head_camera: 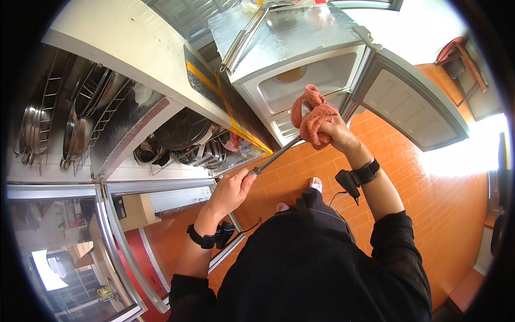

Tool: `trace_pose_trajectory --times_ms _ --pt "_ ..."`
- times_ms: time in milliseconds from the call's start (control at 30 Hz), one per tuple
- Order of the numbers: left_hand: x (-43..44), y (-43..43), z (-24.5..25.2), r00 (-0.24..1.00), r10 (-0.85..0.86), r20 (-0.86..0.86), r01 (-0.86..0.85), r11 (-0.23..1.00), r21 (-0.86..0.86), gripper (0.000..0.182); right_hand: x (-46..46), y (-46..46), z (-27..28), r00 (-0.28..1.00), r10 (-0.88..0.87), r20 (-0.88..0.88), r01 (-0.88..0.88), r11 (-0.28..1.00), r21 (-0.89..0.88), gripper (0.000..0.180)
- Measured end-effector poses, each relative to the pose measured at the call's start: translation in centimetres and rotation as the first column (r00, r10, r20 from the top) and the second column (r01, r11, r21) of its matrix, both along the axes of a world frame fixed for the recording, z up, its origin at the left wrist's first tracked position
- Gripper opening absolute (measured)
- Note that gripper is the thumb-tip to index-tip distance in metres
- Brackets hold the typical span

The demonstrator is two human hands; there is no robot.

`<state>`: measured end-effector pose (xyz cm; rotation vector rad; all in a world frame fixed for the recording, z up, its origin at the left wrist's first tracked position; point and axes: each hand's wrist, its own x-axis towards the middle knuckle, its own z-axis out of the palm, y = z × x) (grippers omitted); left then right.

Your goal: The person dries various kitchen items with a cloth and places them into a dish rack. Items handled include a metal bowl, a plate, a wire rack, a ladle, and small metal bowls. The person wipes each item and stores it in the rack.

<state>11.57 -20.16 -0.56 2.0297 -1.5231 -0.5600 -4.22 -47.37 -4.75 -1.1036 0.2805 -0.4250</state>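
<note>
My left hand (231, 193) grips the end of a thin metal rod (277, 156), which slants up and to the right. Around the rod's far end is a bunched pink cloth (316, 116), held in my right hand (340, 135). What the cloth covers cannot be seen, apart from a pale patch in its folds. Beyond the cloth stands a small refrigerator (257, 90) with its compartment exposed. Its grey-white door (410, 100) hangs open on the right.
At left, a cabinet (136, 60) holds pans and lids (80, 108) in wire racks. Its glass doors (68, 257) stand open at lower left. Foil covers the refrigerator top (289, 36), where metal tongs or a similar tool lies. Below is an orange tiled floor (402, 169); a chair (462, 64) is at far right.
</note>
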Motion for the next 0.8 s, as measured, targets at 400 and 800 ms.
trace_pose_trajectory --times_ms 400,800 --pt "-1.3 0.0 1.7 0.679 0.223 -0.700 -0.008 0.955 0.297 0.047 2.8 -3.0 -1.7 0.975 -0.116 -0.192 0.183 0.906 0.382 0.028" --pt "-2.7 -0.9 -1.2 0.771 0.212 -0.600 -0.174 0.977 0.122 0.030 6.1 5.8 3.8 0.840 -0.540 0.042 0.399 0.669 0.627 0.044"
